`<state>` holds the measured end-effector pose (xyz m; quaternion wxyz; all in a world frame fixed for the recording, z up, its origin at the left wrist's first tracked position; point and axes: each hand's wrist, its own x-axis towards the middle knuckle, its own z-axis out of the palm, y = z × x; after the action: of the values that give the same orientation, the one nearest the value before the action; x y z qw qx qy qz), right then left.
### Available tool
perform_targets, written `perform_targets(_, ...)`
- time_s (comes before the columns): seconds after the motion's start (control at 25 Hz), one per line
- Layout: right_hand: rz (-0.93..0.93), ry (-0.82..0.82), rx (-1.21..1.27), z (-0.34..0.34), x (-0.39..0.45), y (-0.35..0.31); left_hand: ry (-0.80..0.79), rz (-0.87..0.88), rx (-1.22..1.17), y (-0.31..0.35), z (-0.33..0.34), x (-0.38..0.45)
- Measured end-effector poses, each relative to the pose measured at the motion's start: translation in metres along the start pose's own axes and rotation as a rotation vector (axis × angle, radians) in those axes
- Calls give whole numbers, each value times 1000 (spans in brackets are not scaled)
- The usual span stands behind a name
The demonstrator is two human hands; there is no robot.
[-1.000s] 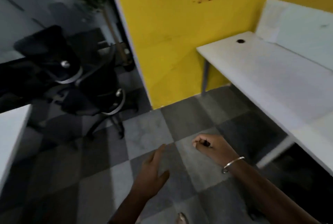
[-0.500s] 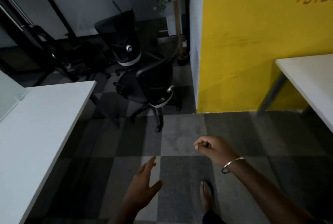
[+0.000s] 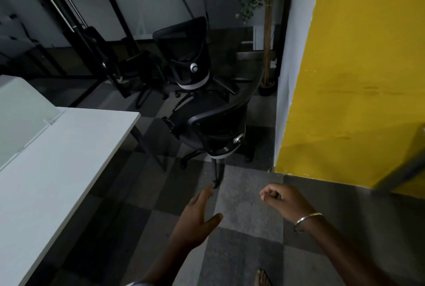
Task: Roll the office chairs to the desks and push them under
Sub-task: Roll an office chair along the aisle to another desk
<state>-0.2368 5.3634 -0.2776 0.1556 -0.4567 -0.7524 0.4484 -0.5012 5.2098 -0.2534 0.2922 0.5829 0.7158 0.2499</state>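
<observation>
Two black mesh office chairs stand close together ahead of me, beside the yellow wall's corner. The nearer chair (image 3: 216, 129) has its back toward me; the farther chair (image 3: 186, 55) stands behind it. A white desk (image 3: 57, 159) fills the left side. My left hand (image 3: 197, 219) reaches forward with straight fingers, a short way from the nearer chair's base, touching nothing. My right hand (image 3: 282, 198), with a metal bangle at the wrist, hovers over the floor with curled fingers and holds nothing.
A yellow wall (image 3: 356, 78) with a white edge juts in on the right. A potted tree (image 3: 266, 21) stands behind the chairs. Dark glass partitions with metal handles (image 3: 66, 9) line the back left. Grey checkered carpet (image 3: 248, 198) lies between the desk and the wall.
My view has swung left and moved closer: the chairs now sit centre and larger, the left desk has come into view, and the right desk has left it. Both hands keep their poses.
</observation>
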Motion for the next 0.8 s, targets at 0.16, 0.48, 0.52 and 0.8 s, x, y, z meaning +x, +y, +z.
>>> perform_targets(0.16, 33, -95, -28, -17, 46, 7, 15, -31, -19, 0, 12, 39)
perform_targets(0.48, 47, -119, -323, -51, 186, -31, 71, -67, 113, -30, -49, 154)
perform_targets(0.52, -15, -69, -368, -55, 208, -41, 105, -44, 138, -32, -60, 175)
perform_targets(0.8, -239, 158, -753, -62, 350, -87, 156, 73, 239, -54, -112, 328)
